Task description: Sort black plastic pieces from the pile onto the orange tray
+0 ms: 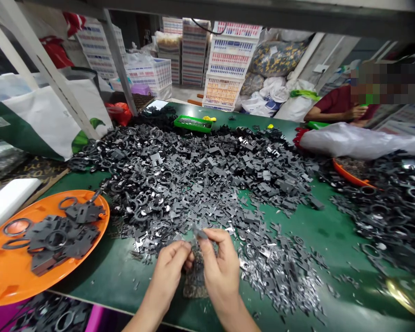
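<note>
My left hand and my right hand meet low in the middle, over the near edge of the green table. Both pinch a small dark plastic part between fingertips and thumbs. Just beyond them spreads a large heap of black and grey plastic parts, flat pieces and rings mixed together. A thinner scatter of small grey bits lies right of my right hand.
An orange tray with several dark assembled pieces sits at the left. A green tray stands at the back. Another person in a red top sits far right behind a white bag. Crates are stacked behind.
</note>
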Demonstrator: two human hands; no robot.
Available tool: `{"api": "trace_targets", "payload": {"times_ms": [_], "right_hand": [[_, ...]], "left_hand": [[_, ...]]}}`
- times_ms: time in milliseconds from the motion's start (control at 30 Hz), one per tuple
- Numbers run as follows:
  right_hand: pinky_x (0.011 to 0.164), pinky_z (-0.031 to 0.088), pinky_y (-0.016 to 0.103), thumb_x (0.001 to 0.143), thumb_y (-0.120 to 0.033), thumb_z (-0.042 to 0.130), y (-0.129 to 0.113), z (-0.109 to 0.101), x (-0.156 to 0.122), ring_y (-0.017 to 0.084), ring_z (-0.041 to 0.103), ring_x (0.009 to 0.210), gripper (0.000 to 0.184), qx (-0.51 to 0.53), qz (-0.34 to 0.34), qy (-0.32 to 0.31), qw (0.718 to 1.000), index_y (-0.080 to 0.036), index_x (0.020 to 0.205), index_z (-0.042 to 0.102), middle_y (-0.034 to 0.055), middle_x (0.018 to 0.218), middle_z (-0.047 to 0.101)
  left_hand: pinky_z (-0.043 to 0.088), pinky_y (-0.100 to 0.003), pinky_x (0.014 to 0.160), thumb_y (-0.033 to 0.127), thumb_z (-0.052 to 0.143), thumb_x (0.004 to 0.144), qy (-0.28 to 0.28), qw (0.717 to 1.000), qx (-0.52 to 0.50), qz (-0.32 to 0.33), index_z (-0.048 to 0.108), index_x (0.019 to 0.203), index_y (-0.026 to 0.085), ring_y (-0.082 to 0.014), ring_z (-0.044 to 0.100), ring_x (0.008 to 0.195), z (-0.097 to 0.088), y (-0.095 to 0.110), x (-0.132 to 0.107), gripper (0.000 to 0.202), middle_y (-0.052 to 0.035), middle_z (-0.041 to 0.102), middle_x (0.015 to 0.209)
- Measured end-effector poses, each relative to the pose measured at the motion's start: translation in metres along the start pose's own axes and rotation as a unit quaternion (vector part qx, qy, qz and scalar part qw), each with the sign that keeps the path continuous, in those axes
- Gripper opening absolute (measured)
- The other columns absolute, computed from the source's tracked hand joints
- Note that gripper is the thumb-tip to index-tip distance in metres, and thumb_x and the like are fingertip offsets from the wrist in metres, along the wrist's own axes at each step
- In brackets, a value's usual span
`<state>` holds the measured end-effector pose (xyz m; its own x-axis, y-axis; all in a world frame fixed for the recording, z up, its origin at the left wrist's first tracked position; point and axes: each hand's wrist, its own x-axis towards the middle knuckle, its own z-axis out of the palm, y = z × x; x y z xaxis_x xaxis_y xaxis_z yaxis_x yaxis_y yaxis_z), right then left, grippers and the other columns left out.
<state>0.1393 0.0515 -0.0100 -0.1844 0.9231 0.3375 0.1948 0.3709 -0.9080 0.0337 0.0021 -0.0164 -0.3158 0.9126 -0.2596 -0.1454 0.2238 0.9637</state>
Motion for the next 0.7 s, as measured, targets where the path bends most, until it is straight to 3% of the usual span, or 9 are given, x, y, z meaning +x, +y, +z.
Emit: {"api": "trace_targets", "payload": {"times_ms": [133,233,333,533,700], "right_hand": [[0.081,0.042,0.035,0.086,-0.031,0.055,0.001,-0.017,0.026,0.021,0.056,0.089,0.012,-0.057,0.026,-0.045,0.997,-0.021,0.087,0.062,0.0044,0.09,0.064],[0.067,0.041,0.028,0.084,-0.033,0.055,0.004,-0.028,0.027,0.017,0.054,0.073,0.016,-0.011,0.117,-0.156,0.981,-0.019,0.076,0.058,0.0002,0.073,0.06],[0.065,0.039,0.026,0.081,-0.031,0.055,0.005,-0.035,0.018,0.016,0.052,0.069,0.016,-0.004,0.155,-0.228,0.961,-0.018,0.071,0.055,-0.001,0.069,0.056],[0.066,0.037,0.026,0.08,-0.03,0.055,-0.002,-0.043,0.01,0.016,0.051,0.07,0.016,-0.033,0.147,-0.256,0.955,-0.019,0.069,0.054,-0.001,0.069,0.056],[0.064,0.036,0.025,0.079,-0.03,0.054,-0.005,-0.046,0.009,0.015,0.049,0.068,0.017,-0.03,0.165,-0.262,0.95,-0.019,0.067,0.053,-0.0014,0.067,0.054]], "left_hand": [[0.037,-0.023,0.064,0.042,0.053,0.082,0.025,0.999,0.04,0.024,0.055,0.065,0.018,-0.0142,0.046,0.067,-0.013,-0.004,0.0,0.03,0.0016,0.051,0.065],[0.036,-0.022,0.063,0.041,0.053,0.082,0.027,0.997,0.061,0.039,0.054,0.066,0.018,-0.014,0.045,0.066,-0.02,-0.004,-0.002,0.028,0.0025,0.05,0.065],[0.035,-0.023,0.062,0.039,0.054,0.081,0.013,0.995,0.081,0.052,0.055,0.066,0.018,-0.0141,0.046,0.066,-0.022,-0.005,-0.002,0.026,0.0026,0.05,0.064],[0.037,-0.024,0.064,0.035,0.053,0.083,-0.017,0.987,0.135,0.081,0.056,0.067,0.018,-0.0149,0.049,0.067,-0.022,-0.005,-0.003,0.024,0.0018,0.053,0.066],[0.041,-0.027,0.069,0.033,0.046,0.09,-0.034,0.957,0.24,0.158,0.057,0.074,0.02,-0.0167,0.055,0.074,-0.021,0.002,-0.006,0.023,-0.0004,0.058,0.073]]}}
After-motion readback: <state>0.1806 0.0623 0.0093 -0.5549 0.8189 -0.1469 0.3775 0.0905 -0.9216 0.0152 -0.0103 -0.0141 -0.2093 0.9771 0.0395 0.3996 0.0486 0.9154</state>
